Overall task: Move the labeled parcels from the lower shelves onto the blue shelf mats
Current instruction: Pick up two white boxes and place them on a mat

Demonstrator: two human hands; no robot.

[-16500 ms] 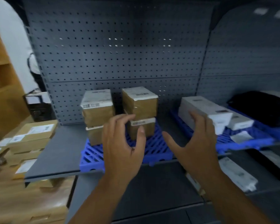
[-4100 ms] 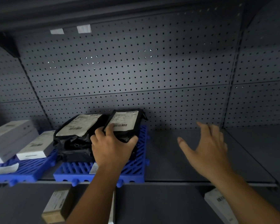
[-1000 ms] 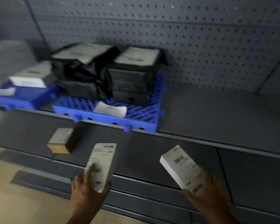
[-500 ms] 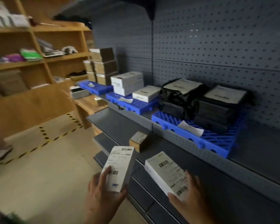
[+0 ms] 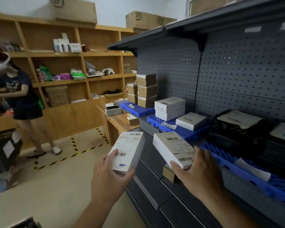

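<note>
We find the task part done: 3 blue shelf mats (image 5: 169, 128) carry parcels, while left hand (image 5: 110, 176) and right hand (image 5: 200, 172) each grip 1 white labeled parcel (image 5: 127, 151), unplaced, before the shelf edge.

Both forearms reach forward at chest height; the left hand (image 5: 112, 176) and right hand (image 5: 199, 175) each clasp a white labeled parcel.

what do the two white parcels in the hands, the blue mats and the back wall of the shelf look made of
White parcel in left hand and white parcel in right hand: likely matte cardboard, sharp edges, paper barcode labels. Blue mats: moulded plastic by the look, ribbed grid, slight sheen. Back wall: probably painted grey metal pegboard, regular punched holes.
</note>
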